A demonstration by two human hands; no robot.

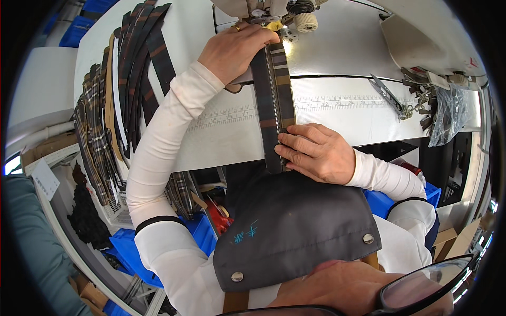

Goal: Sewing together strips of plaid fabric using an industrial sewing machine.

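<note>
A long dark fabric strip [285, 87] with brown and orange bands and a metal zipper [275, 97] along it runs from under the sewing machine head [262, 10] to the table's front edge. My left hand [236, 50] is closed on its far end, close by the presser foot, with fingertips partly hidden. Nearer me, the fingers of my right hand [320, 152] lie close together over the strip's right edge, gripping it near its lower end. The strip's near end hangs slightly past the table edge.
Many striped and plaid fabric strips [138, 63] lie at the table's left. Thread snips [387, 95] and a clear plastic bag [449, 116] sit at the right. A printed ruler [337, 101] crosses the table; a blue bin [200, 234] stands below.
</note>
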